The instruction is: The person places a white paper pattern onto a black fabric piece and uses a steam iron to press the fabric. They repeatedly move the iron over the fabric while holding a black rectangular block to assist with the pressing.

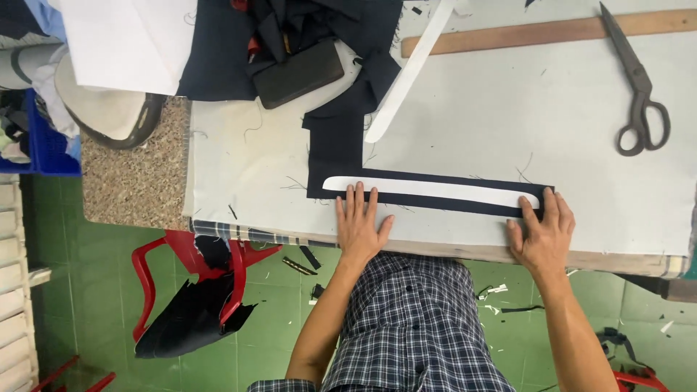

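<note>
- Two hands lie flat with fingers spread, gripping nothing: the left hand point(359, 226) presses on the left end of the white pattern strip point(432, 192), the right hand point(543, 234) on its right end.
- One dark fabric strip point(435, 199) lies under this pattern, in the lower middle of the frame, near the table point(508, 123) edge.
- A second white strip point(410, 72) lies slanted above — its top is cut off by the frame.
- One pair of scissors point(637, 87) and one wooden ruler point(544, 33) are at the upper right.
- One black case point(298, 72) sits on dark cloth point(218, 51) at the upper middle; the pile is hard to make out.
- One red chair point(192, 279) stands lower left, partly hidden by the table.
</note>
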